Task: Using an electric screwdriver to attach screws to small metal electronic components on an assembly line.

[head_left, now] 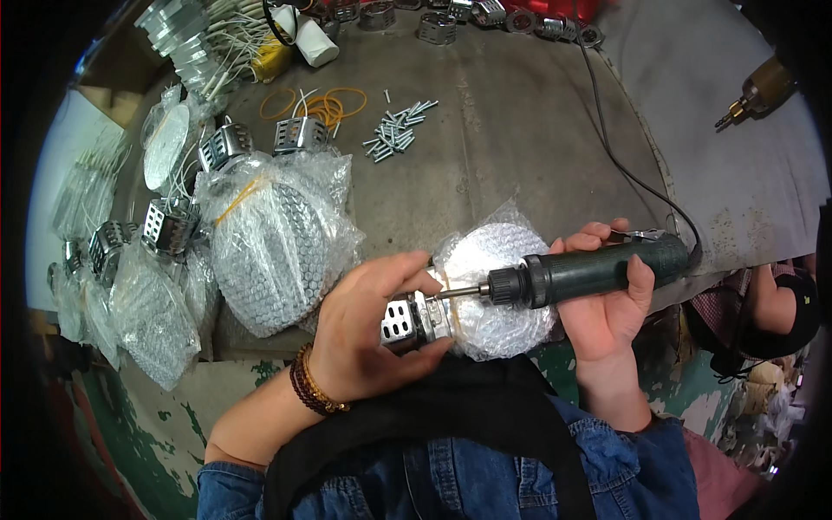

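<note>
My left hand (pixel 368 316) is closed around a shiny metal housing (pixel 396 322) with slots, at the table's near edge. Joined to its right side is a round part in bubble wrap (pixel 503 251). In my right hand (pixel 607 316) lies a dark green electric screwdriver (pixel 598 273), held level with its bit pointing left. The bit's tip reaches the metal fitting between my left thumb and fingers; the screw itself, if any, is too small to make out. Farther off, a pile of silvery screws (pixel 397 132) lies on the table beside orange rubber bands (pixel 328 107).
Several bubble-wrapped parts with metal housings (pixel 269 251) crowd the left. Metal housings (pixel 437 29) line the far edge. A black cable (pixel 617 163) runs from the screwdriver to the back. A second screwdriver (pixel 763 91) is at far right; another person's arm (pixel 764 299) shows below it.
</note>
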Tool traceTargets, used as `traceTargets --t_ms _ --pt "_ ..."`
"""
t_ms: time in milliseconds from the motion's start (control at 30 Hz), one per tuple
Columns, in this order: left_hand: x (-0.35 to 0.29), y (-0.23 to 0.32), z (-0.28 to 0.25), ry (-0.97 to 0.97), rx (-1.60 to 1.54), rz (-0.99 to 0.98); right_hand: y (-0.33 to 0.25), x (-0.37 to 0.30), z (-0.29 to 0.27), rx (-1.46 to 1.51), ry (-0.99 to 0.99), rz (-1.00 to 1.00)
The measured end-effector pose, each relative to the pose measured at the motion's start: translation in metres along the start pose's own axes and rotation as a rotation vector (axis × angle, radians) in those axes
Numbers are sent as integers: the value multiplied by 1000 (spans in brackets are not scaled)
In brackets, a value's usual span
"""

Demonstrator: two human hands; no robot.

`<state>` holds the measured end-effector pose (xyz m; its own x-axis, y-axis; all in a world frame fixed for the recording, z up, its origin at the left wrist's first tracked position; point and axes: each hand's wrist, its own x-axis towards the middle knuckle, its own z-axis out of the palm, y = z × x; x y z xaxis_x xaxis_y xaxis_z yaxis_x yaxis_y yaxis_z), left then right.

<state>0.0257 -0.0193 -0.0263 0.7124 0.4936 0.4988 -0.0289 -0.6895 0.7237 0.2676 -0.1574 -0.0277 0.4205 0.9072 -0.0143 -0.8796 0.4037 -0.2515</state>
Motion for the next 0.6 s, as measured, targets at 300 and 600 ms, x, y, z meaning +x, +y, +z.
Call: traceTargets --t_ms 300,600 --pt "0 -1 -6 -63 27 18 1 1 0 -1 -8 14" --pt "1 3 -7 -104 91 14 7 4 1 6 -30 26"
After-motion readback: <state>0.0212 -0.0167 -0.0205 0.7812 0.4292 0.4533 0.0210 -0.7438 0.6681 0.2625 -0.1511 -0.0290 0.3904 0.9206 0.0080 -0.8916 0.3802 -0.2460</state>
